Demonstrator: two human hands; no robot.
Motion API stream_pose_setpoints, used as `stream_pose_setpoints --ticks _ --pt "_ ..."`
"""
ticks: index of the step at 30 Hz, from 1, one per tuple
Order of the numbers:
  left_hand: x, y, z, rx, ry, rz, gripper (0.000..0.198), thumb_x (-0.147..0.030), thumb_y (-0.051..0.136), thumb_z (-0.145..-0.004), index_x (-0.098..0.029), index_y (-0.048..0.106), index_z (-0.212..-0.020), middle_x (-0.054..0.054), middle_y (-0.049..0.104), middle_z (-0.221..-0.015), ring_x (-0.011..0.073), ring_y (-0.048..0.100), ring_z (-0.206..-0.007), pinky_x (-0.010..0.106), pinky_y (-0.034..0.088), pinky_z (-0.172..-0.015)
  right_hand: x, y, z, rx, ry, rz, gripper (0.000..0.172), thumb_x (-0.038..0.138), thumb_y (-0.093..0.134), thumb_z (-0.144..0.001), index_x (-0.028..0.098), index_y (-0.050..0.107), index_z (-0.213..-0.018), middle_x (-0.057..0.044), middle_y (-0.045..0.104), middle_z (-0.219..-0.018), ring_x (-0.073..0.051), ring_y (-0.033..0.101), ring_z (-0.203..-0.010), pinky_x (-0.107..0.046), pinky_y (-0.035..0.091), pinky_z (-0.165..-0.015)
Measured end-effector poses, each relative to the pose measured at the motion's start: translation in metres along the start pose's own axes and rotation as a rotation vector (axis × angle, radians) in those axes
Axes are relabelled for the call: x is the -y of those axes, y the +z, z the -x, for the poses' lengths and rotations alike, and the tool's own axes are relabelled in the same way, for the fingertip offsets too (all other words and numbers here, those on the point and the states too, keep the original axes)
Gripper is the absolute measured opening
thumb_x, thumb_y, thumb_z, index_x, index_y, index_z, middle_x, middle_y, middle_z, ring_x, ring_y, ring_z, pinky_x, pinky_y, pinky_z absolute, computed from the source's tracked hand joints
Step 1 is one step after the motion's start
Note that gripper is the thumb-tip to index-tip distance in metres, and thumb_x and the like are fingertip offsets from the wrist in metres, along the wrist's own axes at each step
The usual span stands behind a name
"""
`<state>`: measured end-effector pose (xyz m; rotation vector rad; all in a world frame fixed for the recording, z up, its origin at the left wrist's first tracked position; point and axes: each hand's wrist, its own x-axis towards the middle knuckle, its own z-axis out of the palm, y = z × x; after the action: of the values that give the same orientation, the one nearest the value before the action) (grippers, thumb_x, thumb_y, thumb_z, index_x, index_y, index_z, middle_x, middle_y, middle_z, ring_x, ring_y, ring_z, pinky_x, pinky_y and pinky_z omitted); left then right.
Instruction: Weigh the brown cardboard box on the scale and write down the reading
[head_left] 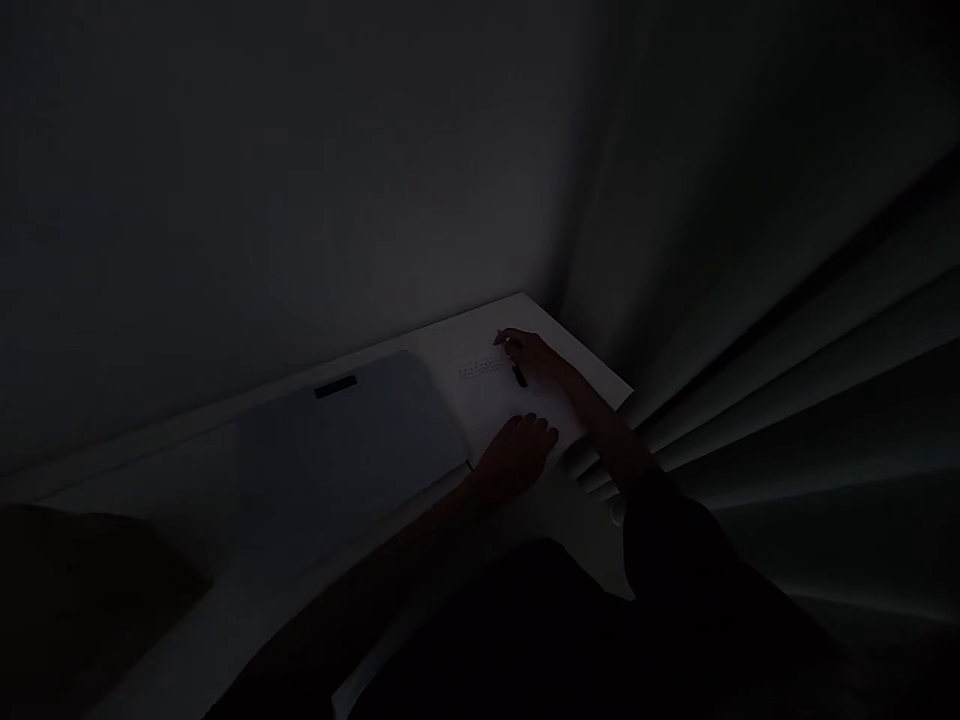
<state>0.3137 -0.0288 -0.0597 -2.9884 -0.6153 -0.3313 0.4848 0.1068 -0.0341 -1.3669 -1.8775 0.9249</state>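
The picture is very dark. My right hand (531, 350) is over a white sheet-like surface (487, 405), its fingers pinched together near a small pale tip; what they hold is too dim to name. Just below these fingers shows a short dark shape (519, 376), and I cannot tell whether it is an object or a shadow. Rows of small marks (480, 368) run across the white surface to the left of that hand. My left hand (517, 455) rests at the near edge with its fingers curled in, and nothing shows in it.
Left of the hands lies a large grey-blue flat panel (352, 440) with a dark strip (335, 387) near its far edge. A plain wall (300, 180) rises behind the white table edge (592, 365). Folded curtains (810, 380) hang on the right. A dark rounded shape (90, 600) fills the lower left.
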Motion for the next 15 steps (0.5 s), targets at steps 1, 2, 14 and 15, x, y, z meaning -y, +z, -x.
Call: stream_pose_setpoints --ticks 1,2,14,15 --pt "0.000 0.002 0.001 0.011 -0.004 0.005 0.034 -0.019 0.034 -0.096 -0.017 0.056 -0.122 0.011 0.061 -0.119 0.0234 0.058 -0.105 0.039 0.050 -0.091 -0.006 -0.002 -0.005 -0.023 0.020 -0.198 0.037 0.045 0.042 -0.092 0.014 0.055 -0.110 -0.005 0.059 -0.085 -0.008 0.053 -0.071 -0.020 0.039 -0.067" --pt "-0.001 0.003 0.001 0.017 -0.007 0.010 0.034 -0.019 0.034 -0.095 -0.017 0.056 -0.121 0.011 0.061 -0.118 0.0233 0.058 -0.105 0.038 0.050 -0.091 -0.012 -0.003 -0.009 -0.039 0.031 -0.299 0.040 0.047 0.041 -0.091 0.014 0.054 -0.109 -0.005 0.060 -0.085 -0.009 0.056 -0.073 -0.020 0.042 -0.068" --pt "0.003 0.014 0.006 -0.060 -0.099 0.076 0.033 -0.017 0.038 -0.094 -0.015 0.059 -0.119 0.011 0.064 -0.121 0.0252 0.060 -0.109 0.042 0.051 -0.097 -0.023 0.001 -0.001 -0.180 0.146 -0.443 0.048 0.060 0.059 -0.084 0.012 0.057 -0.082 -0.005 0.057 -0.079 -0.007 0.053 -0.072 -0.018 0.041 -0.064" --pt "0.002 0.013 0.006 -0.067 -0.099 0.076 0.032 -0.017 0.039 -0.094 -0.015 0.060 -0.118 0.011 0.064 -0.119 0.0255 0.060 -0.109 0.043 0.051 -0.097 -0.020 0.001 0.001 -0.167 0.139 -0.432 0.048 0.059 0.052 -0.089 0.011 0.058 -0.083 -0.004 0.056 -0.077 -0.006 0.052 -0.070 -0.017 0.040 -0.063"
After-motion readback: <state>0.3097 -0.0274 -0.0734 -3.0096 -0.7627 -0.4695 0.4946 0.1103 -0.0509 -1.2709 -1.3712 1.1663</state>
